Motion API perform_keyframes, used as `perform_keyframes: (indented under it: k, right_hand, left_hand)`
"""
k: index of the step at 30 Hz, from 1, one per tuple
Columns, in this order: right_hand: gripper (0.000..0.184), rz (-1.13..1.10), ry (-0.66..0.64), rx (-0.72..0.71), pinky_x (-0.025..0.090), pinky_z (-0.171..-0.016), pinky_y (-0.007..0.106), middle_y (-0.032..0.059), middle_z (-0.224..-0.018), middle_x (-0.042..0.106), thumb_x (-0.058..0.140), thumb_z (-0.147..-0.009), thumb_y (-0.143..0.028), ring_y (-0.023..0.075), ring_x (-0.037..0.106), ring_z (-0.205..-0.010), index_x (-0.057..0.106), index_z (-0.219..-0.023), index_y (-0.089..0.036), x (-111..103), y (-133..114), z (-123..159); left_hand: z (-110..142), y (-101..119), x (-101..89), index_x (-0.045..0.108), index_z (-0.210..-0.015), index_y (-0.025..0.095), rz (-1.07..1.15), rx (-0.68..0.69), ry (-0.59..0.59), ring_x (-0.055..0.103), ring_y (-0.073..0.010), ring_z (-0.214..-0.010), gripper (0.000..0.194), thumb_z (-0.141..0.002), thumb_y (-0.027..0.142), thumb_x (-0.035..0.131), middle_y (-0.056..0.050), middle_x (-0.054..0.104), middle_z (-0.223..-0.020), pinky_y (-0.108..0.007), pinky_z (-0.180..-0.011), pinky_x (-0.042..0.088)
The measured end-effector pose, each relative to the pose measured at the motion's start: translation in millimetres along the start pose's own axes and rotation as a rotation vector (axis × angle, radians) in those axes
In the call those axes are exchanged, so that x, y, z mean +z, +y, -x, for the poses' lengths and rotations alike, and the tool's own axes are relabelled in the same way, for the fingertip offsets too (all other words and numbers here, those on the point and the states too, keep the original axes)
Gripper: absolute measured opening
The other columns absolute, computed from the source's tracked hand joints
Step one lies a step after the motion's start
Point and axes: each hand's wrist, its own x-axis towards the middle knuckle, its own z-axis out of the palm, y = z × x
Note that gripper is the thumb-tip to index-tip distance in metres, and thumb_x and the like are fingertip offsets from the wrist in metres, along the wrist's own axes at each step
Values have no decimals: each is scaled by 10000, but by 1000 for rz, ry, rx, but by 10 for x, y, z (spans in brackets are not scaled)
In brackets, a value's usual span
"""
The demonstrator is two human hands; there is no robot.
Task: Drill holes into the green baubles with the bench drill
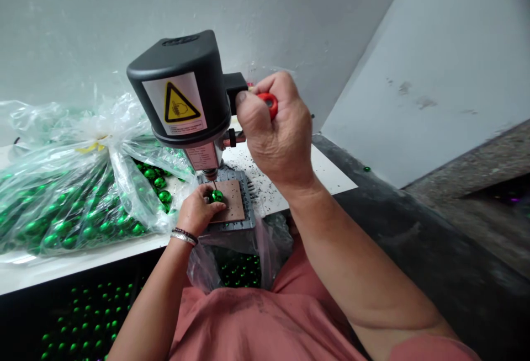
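Matte coral shirt point(248, 328) is foremost. Smooth black drill press point(176, 63) bears a yellow-triangle label point(176, 104) (fine print illegible) over a brown board point(234, 198). Right hand point(276, 134) clamps the red handle point(265, 96); left hand point(194, 208) pinches a glossy green ball point(216, 195) on the board.

Grey wall point(83, 19) behind a white table point(325, 170); scuffed pale wall point(447, 63) at right; dark floor point(397, 245) below

L hand point(194, 209) pinching shiny green ball point(216, 196) on brown pad point(234, 202), right under bit of blk drill press point(209, 85); R hand point(279, 134) wrapped round red handle point(272, 97). Tied clear bag point(124, 184) w/ more balls on white worktop point(325, 170).
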Motion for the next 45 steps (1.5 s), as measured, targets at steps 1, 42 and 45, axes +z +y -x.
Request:
perform_keyframes:
  k: [1, 42, 45]
  right_hand:
    - [262, 1, -7, 9, 324, -539, 184, -61, -591, 336, 437, -819, -419, 33, 329, -526, 389, -703, -189, 10, 2, -66]
    - [287, 9, -8, -13, 292, -531, 197, -54, -576, 296, 468, -817, -360, 52, 275, -555, 306, -650, -193, 113, 95, -308]
    - [196, 68, 29, -128, 332, -541, 199, -52, -596, 322, 463, -806, -300, 52, 286, -543, 354, -681, -197, -7, 42, -25]
  left_hand:
    - [-6, 1, 8, 585, -1010, 217, -11, -4, 4, 618, -188, -809, 438, -619, 388, 686, -30, 677, -952, -271, -686, 434]
    - [-59, -90, -12, 660, -986, 239, -118, 184, -84, 591, -193, -848, 340, -764, 466, 538, -34, 666, -918, -272, -749, 410]
    - [-56, -98, -1, 658, -992, 248, -93, 181, -79, 588, -194, -877, 331, -759, 456, 549, -33, 668, -941, -275, -779, 413]
